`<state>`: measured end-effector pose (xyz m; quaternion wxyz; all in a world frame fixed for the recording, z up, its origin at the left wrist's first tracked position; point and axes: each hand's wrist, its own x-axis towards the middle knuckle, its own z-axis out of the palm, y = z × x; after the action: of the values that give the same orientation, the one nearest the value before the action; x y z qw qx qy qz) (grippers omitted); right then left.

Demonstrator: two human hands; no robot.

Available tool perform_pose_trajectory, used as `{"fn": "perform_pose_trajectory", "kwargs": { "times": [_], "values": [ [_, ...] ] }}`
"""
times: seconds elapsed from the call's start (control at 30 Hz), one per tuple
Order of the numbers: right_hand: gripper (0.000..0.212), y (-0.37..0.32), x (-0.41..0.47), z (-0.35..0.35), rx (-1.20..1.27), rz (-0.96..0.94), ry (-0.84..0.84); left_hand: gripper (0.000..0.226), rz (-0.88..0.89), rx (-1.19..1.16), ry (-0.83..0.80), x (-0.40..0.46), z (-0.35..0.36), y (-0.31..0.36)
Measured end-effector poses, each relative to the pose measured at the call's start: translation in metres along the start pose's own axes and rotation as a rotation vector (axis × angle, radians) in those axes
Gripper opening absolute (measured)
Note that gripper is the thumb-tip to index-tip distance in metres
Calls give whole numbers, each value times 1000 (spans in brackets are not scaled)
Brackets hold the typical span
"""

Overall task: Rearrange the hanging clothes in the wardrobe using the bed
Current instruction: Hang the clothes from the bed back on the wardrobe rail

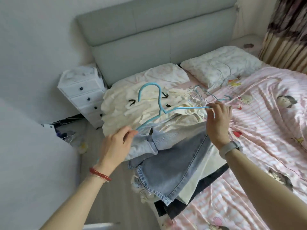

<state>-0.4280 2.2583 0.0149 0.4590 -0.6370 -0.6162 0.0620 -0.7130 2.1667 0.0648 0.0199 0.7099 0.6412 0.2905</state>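
Blue wire hanger (159, 103) held in the air above the clothes pile, hook uppermost and curving left. Left hand (114, 143), with red bead bracelet (99, 175) on the wrist, pinching the hanger's left shoulder end between thumb and fingers (132, 132). Right hand (217, 118), with pale wristband (230, 147) on the wrist, gripping the right shoulder end, fingers curled round the wire.

Clothes pile on the near left part of the bed (265, 130): cream knit garment (132, 103) with small black marks on top toward the pillows, light blue denim (167, 163) with frayed hem spread toward the bed's foot, a black item (207, 181) showing beneath. More wire hangers (221, 97) lying loose on the sheet just beyond the right hand; exact count hard to tell, probably several.

Sheet pink-striped with cartoon figures. Two pillows (222, 63) against the grey headboard (149, 39). White drawer unit (83, 90) with dark knobs standing left of the bed. No readable writing, brand or label anywhere in view.
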Motion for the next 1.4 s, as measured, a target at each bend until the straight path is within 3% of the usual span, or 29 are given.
{"fn": "perform_pose_trajectory", "kwargs": {
  "times": [0.3, 0.4, 0.7, 0.87, 1.03, 1.1, 1.2, 1.3, 1.4],
  "values": [
    [30, -132, -27, 35, 246, -363, -103, 29, -257, -20, 150, -119, -112, -13],
    [41, -179, -66, 42, 299, -459, -176, 29, -346, -70, 179, -180, -149, -16],
    [40, -278, -212, 33, 310, -782, -338, 25, -741, -70, 415, -373, -216, -22],
    [52, -308, -298, 20, 369, -1067, -509, 26, -991, 109, 643, -474, -242, -20],
    [58, -344, -392, 0, 547, -1233, -797, 14, -1113, 408, 893, -560, -272, -3],
    [53, -359, -425, -8, 580, -1328, -886, 9, -1156, 532, 943, -592, -285, 2],
    [25, -392, -466, -24, 695, -1487, -1060, 9, -1245, 608, 1034, -636, -309, 9],
    [26, -434, -508, -45, 766, -1602, -1229, 12, -1340, 668, 1100, -675, -338, 17],
    [22, -482, -550, -66, 965, -1611, -1295, 17, -1494, 805, 1083, -713, -376, 20]
  ]
}}
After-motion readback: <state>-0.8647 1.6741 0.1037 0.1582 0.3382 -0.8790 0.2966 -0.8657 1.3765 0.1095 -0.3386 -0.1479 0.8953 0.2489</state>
